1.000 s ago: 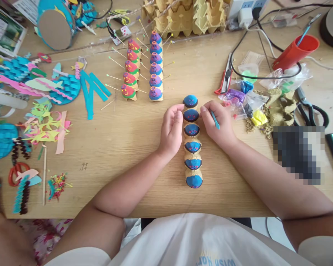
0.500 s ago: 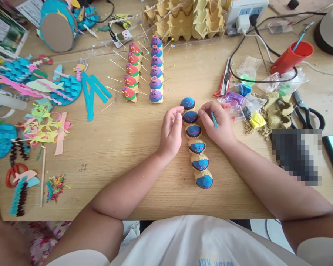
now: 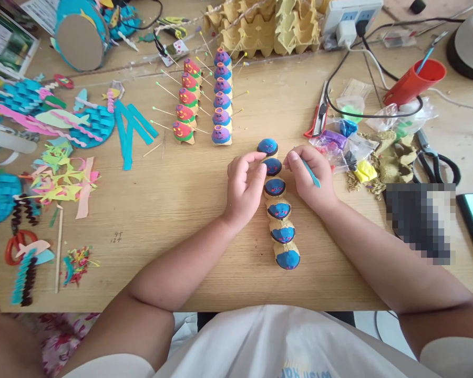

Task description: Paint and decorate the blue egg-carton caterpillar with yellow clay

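A row of egg-carton cups with blue clay tops, dark rims and small faces runs toward me on the wooden table. My left hand is at the left side of the upper cups, its thumb and index finger apart and touching or nearly touching them. On the right of the same cups, my right hand has its fingers closed around a thin blue tool, which points down and to the right. Whether its fingertips pinch anything else is too small to tell.
Two finished-looking carton rows, red-green and purple-blue, bristle with pins behind. At right are clay bags, a red cutter, scissors and a red cup. Paper crafts cover the left; another person's arm shows lower left.
My left hand has moved slightly right, over the edge of the upper cups. My right hand has shifted slightly right and turned, showing more of the blue tool.
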A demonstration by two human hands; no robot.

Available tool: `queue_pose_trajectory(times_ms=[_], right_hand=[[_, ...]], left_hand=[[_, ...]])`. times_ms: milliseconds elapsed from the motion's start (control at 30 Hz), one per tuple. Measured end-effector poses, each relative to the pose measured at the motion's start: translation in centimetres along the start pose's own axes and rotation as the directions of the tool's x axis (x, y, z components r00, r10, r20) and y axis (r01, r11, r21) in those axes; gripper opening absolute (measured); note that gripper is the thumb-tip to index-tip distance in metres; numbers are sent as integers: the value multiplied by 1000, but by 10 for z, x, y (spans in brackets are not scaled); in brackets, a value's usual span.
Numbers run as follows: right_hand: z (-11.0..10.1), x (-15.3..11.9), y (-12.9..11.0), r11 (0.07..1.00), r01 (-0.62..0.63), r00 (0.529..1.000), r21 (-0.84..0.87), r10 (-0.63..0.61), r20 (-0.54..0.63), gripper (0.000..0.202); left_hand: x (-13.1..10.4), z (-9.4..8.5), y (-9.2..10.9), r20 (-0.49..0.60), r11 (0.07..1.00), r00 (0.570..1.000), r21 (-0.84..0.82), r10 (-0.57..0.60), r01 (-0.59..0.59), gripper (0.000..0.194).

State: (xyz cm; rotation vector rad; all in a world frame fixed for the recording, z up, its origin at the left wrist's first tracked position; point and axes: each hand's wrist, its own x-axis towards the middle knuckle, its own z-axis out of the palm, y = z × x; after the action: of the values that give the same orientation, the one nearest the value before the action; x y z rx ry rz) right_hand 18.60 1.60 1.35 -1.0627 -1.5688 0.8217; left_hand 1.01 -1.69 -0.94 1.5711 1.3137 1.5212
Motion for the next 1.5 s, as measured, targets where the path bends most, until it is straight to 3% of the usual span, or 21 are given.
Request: queue_pose_trajectory(times_ms=[200, 500, 700, 1033, 1500], right_hand=[[1, -2, -5, 994, 52, 996, 96, -59, 72, 52], [0, -4, -6, 990, 127, 980, 58, -134, 144, 44], [0, -3, -7, 986, 142, 971, 81, -155, 180, 46], [-1, -4, -8, 995, -9, 982, 100, -10, 188, 49], [0, -2, -6, 993, -17, 984, 118, -4, 177, 49]], left_hand=[[4, -4, 12, 65, 964, 974, 138, 219, -226, 19], [5, -6, 15, 75, 931, 951, 198, 298, -308, 19], [6, -7, 14, 61, 917, 938, 197, 341, -346, 8], [8, -8, 10, 27, 958, 970, 150, 243, -244, 17], [7, -7, 9, 39, 967, 973, 110, 227, -230, 15]])
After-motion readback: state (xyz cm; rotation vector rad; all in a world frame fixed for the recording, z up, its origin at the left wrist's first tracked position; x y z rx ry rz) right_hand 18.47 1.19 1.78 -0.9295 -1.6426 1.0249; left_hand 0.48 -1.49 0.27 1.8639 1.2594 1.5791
